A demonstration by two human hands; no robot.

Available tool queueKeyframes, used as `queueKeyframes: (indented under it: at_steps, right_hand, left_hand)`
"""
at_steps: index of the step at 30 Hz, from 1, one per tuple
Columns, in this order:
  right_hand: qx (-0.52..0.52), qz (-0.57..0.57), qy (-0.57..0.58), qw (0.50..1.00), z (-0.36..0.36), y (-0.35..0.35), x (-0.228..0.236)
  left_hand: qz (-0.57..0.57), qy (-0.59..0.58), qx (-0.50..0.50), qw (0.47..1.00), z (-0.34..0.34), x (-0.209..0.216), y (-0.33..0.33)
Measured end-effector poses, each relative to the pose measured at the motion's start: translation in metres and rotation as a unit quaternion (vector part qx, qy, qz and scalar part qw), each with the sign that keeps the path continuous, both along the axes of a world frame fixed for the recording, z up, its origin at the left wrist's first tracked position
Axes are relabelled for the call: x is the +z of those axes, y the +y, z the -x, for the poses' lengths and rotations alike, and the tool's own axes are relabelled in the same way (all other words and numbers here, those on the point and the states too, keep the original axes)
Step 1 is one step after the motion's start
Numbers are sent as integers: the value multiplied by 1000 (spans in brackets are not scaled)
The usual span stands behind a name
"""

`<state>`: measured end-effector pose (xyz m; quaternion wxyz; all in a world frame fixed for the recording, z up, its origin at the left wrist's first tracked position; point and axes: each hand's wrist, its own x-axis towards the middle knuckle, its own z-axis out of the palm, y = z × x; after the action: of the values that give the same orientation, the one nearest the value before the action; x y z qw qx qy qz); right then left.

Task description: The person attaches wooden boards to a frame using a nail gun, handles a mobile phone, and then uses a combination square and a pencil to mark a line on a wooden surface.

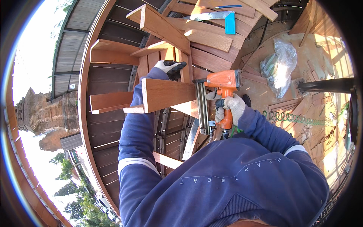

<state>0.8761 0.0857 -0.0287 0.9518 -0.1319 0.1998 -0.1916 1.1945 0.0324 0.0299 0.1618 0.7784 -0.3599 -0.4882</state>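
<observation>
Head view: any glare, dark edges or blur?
In the head view, the sky is nearly blown out to white; also in the head view, a clear plastic bag glares in sunlight; the head view's corners are black, while the orange nail gun there looks reasonably sharp.

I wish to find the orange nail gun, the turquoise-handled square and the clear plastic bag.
Orange nail gun (220, 80), head view: on its upper body.
Turquoise-handled square (230, 23), head view: on its handle.
Clear plastic bag (281, 64), head view: near its middle.

crumpled clear plastic bag (279, 70); turquoise-handled square (230, 24) near blue pencil (228, 6); outside, green trees (87, 212), brown layered structure (53, 112)
</observation>
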Motion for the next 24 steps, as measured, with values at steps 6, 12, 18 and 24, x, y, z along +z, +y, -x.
queueKeyframes:
  at_steps: [6, 12, 18, 24]
  right_hand:
    - [8, 12, -13, 1000, 4, 12, -21]
    - [25, -64, -29, 997, 4, 14, -26]
    - [19, -58, -56, 997, 1, 14, -33]
    - [14, -73, -49, 996, 0, 18, -33]
  left_hand:
    - [-64, -131, -134, 980, 9, 17, -22]
    - [-105, -125, -161, 973, 7, 20, -33]
    - [-84, -148, -183, 968, 18, 26, -37]
    - [-84, -125, -153, 977, 13, 26, -30]
